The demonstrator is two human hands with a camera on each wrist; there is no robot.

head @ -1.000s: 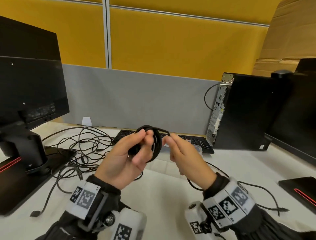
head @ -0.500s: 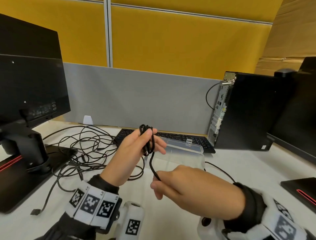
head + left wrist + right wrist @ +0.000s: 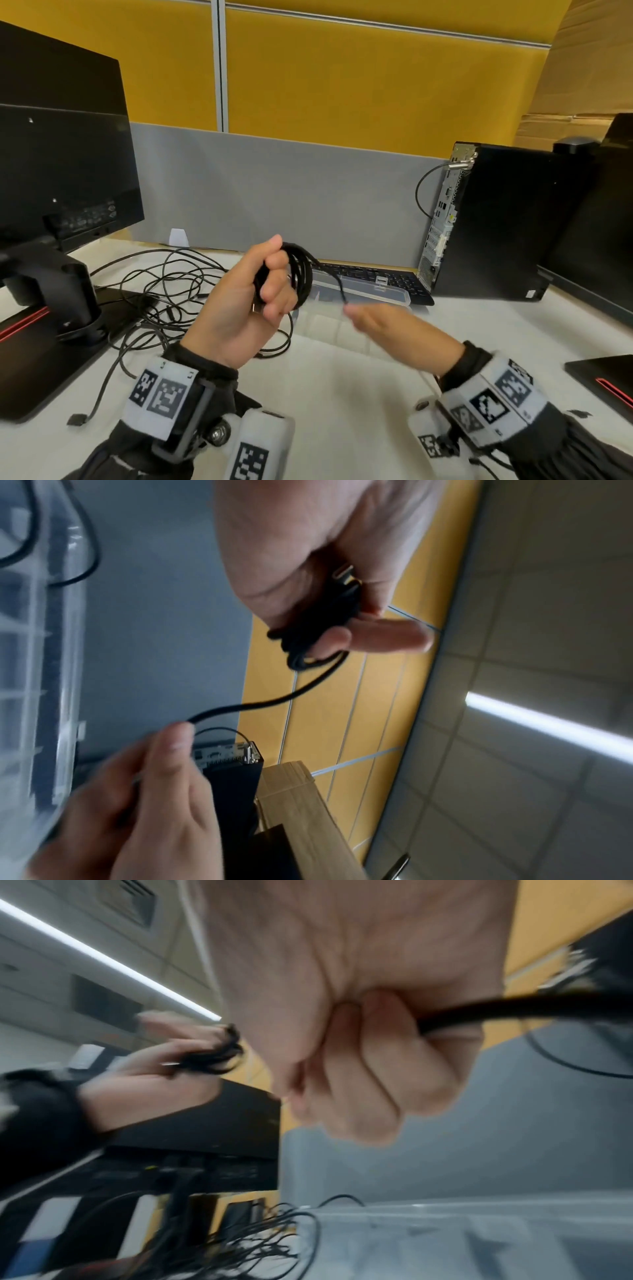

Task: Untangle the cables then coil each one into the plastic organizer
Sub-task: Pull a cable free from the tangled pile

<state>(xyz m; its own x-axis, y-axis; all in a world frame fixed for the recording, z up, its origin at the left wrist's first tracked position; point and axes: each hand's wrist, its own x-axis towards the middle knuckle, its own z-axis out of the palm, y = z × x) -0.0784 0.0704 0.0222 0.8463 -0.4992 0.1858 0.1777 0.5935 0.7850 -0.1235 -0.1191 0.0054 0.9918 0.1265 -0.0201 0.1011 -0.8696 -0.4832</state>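
**Coiling black cable, both hands gripping**

Left hand (image 3: pixel 246 301) clenched round coiled black cable (image 3: pixel 301 274), held above tabletop (image 3: pixel 325 394). Right hand (image 3: pixel 394 329) pinches cable's loose tail just right of coil. Clear plastic organizer (image 3: pixel 359 294) just beyond both hands. Tangled cables (image 3: pixel 164 291) left of left hand. Keyboard (image 3: pixel 394 282) behind organizer.

The monitor (image 3: pixel 61 164) fills the left of the frame, the cable tangle (image 3: pixel 164 294) on the desk (image 3: pixel 342 411) beside it. At centre the plastic organizer (image 3: pixel 376 291) lies before the keyboard (image 3: pixel 394 279); the computer tower (image 3: pixel 496 222) stands at right.
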